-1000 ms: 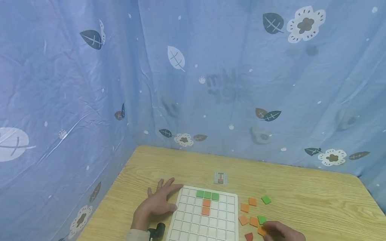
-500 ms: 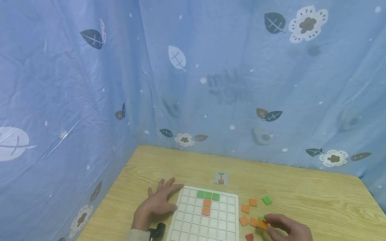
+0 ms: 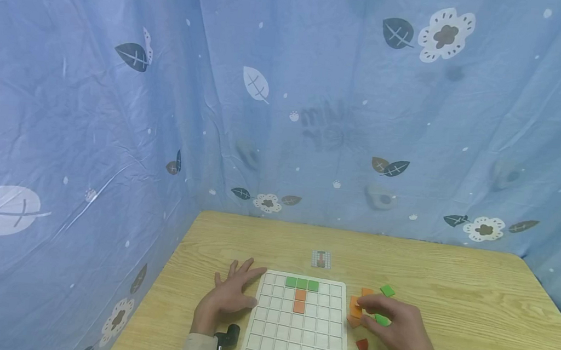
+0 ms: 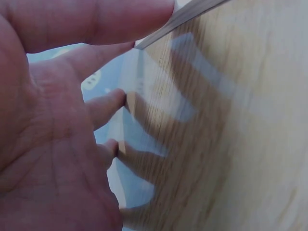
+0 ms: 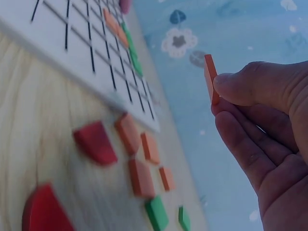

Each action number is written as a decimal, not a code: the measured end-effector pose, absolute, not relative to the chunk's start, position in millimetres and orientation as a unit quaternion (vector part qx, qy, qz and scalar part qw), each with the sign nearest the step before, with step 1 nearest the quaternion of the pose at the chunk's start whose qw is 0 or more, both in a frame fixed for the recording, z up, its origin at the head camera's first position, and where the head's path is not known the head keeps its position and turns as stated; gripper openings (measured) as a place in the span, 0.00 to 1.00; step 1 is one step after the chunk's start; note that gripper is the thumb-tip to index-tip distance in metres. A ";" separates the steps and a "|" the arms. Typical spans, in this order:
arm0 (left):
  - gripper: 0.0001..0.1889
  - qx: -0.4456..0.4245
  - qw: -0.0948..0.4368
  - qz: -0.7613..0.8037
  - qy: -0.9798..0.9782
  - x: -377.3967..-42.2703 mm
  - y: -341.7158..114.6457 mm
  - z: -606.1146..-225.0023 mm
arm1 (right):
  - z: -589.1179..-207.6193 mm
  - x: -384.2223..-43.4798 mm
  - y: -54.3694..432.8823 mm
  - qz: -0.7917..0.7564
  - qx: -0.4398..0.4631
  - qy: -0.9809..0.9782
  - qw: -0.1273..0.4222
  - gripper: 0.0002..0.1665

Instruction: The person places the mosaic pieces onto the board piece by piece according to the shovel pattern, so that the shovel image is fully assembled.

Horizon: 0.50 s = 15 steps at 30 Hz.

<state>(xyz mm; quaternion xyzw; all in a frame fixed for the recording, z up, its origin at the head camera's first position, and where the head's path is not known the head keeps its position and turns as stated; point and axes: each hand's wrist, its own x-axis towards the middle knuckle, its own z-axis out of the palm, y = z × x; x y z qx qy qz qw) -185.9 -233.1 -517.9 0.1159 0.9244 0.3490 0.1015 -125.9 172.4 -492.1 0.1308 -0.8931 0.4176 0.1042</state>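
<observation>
My right hand (image 3: 399, 324) pinches an orange square tile (image 5: 210, 79) between thumb and fingers, raised off the table just right of the white gridded board (image 3: 297, 333). On the board's upper part, green tiles (image 3: 302, 283) form a row, with two orange tiles (image 3: 299, 301) in a column below. At the board's left edge rests my left hand (image 3: 228, 294), its fingers spread; in the left wrist view its thumb and index finger touch the board's edge. Loose orange tiles (image 5: 140, 178) lie under and around my right hand, partly hidden by it in the head view.
Red rounded pieces (image 3: 362, 346) lie nearer me on the right, and loose green tiles (image 3: 387, 290) beyond. A small printed card (image 3: 321, 259) lies behind the board. A black object (image 3: 229, 336) is beside my left wrist. Blue patterned curtains (image 3: 283, 142) border the wooden table (image 3: 449, 298).
My right hand has taken an orange tile from the loose pieces and moved left with it toward the board. The left hand and the tiles on the board have stayed put.
</observation>
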 end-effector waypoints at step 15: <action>0.44 0.117 0.100 0.349 0.924 -185.9 -233.7 -518.4 | -483.9 -139.9 137.5 0.449 0.157 -0.876 0.080 0.17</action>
